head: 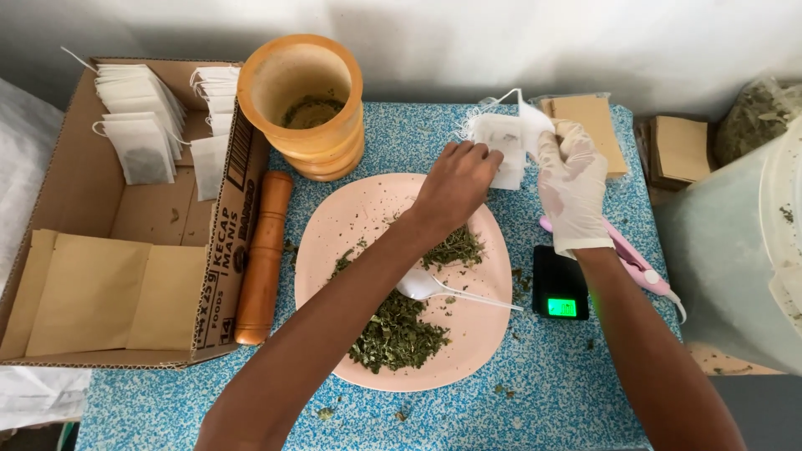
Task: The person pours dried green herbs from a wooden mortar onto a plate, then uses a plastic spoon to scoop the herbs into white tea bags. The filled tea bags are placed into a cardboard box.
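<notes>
Upper centre of the frame, head view: bare left hand (455, 179) and gloved right hand (572, 196), both pinched on a small stack of white filter bags (505, 146) held above the far edge of the table (543, 392). Strings loop off the top of the bags; how many bags are in the stack cannot be made out.

Centre: pink plate (342, 217) with dried green leaves (397, 334) in two heaps and a white plastic spoon (443, 290) lying between them; the left forearm covers part of the plate.

Right of the plate: small black scale (558, 276) with a lit green display, partly under the right wrist. A pink tool (639, 267) lies beside it, half hidden by the hand.

Upper left: cardboard box (221, 276) with more bags and brown paper pouches (92, 292); its left side is cut off.

Beside the box: wooden mortar (322, 142) and pestle (263, 259).

Right edge: pale plastic tub (735, 250), cut off.
</notes>
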